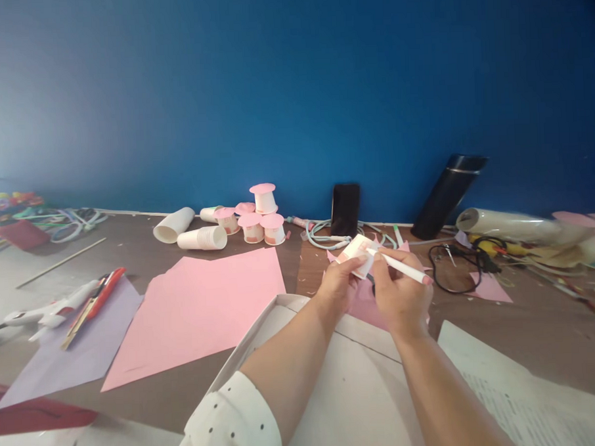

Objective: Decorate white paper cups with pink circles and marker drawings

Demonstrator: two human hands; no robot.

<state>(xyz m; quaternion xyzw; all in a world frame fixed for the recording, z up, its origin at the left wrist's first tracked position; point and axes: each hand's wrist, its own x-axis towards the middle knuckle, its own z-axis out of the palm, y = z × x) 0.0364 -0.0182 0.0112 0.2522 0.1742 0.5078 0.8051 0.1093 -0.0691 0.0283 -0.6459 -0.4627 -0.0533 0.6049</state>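
My left hand [337, 284] is closed round a small white paper cup [354, 248] that carries pink-orange marks. A white felt-tip pen [404, 268] with a pink end is held in my right hand [404, 300], its tip at the cup's side. Both hands are close together over pink paper scraps [363, 304] and the far edge of a white box-like board [354, 385]. Beyond them, to the left, stand several small paper cups topped with pink paper discs [251, 220], one stacked above the others. My fingers partly hide the held cup.
Pink paper [207, 306] and lilac paper [85, 337] with a red cutter [103, 294] lie left. Stacked white cups [203, 238] lie on their side. A phone [345, 210] and black bottle [444, 197] lean on the blue wall. Cables [448, 285] and printed sheets [522, 391] are right.
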